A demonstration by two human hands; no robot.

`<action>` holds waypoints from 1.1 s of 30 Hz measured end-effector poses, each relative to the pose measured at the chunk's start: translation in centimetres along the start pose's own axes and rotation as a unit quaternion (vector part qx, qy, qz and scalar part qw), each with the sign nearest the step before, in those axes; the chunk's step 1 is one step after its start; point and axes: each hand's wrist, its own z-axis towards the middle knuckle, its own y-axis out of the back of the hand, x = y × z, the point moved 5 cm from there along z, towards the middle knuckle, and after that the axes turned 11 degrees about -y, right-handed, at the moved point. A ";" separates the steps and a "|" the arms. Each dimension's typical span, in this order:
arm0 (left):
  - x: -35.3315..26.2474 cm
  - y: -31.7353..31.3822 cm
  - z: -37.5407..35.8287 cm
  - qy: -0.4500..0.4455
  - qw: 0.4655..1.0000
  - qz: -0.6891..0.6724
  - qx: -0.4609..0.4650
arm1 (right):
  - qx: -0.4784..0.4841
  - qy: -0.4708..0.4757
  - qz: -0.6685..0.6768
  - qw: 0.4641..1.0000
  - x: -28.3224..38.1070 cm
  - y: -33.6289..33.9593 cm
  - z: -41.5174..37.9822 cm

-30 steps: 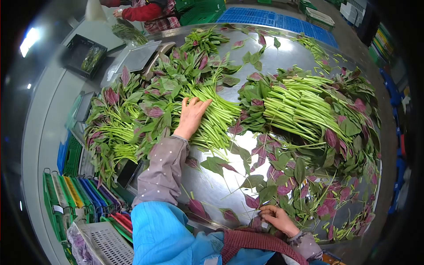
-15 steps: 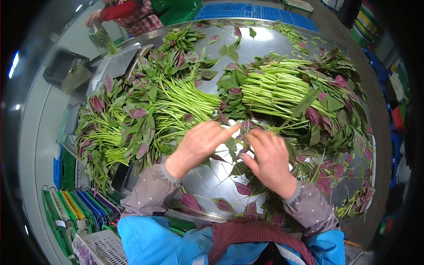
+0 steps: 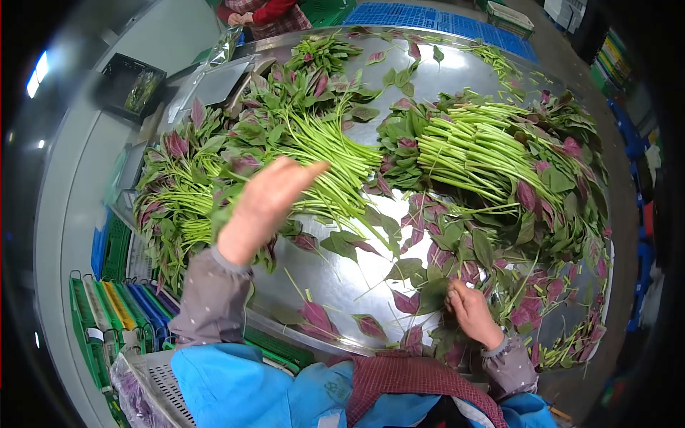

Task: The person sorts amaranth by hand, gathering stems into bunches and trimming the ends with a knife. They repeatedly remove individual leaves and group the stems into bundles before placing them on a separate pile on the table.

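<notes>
My left hand (image 3: pixel 267 200) is slightly blurred above the left stalks. One digit stretches out to the right, apart from the curled fingers, with nothing visible between them. Beneath and beyond it lies a loose bundle of green stalks (image 3: pixel 332 157) with green and purple leaves. Near the front edge, my right hand (image 3: pixel 467 307) is closed in a pinch at a dark green leaf (image 3: pixel 433 296); the exact grip point is small. A thick stack of trimmed stalks (image 3: pixel 471 153) lies at the right, its leaves to the right.
Loose purple leaves (image 3: pixel 314 317) and cut stems are scattered over the metal table (image 3: pixel 278 274). Another person (image 3: pixel 267 16) stands at the far left, hands at a clear bag (image 3: pixel 225 44). A black crate (image 3: pixel 128 85) is at left; coloured baskets (image 3: pixel 121 307) stand lower left.
My hands, formerly close together over the table's middle, have parted: the left moved left and up, the right moved down and right. The other person's bag of greens has gone from the raised hand.
</notes>
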 end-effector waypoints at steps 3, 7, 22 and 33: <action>4.4 -0.6 -1.2 0.026 0.999 0.031 0.035 | 0.003 -0.043 -0.003 0.999 -2.3 -0.2 -0.6; 9.8 -5.2 -4.9 0.088 0.989 0.020 0.117 | -0.084 0.095 -0.030 0.991 -1.4 -0.3 -0.8; 1.1 -10.2 -10.4 0.100 0.991 -0.014 0.092 | -0.349 -0.201 -0.076 0.912 -13.4 6.3 -14.0; -3.9 -12.3 -16.4 0.220 0.971 -0.082 0.048 | -0.375 -0.191 -0.196 0.886 -13.1 5.6 -16.4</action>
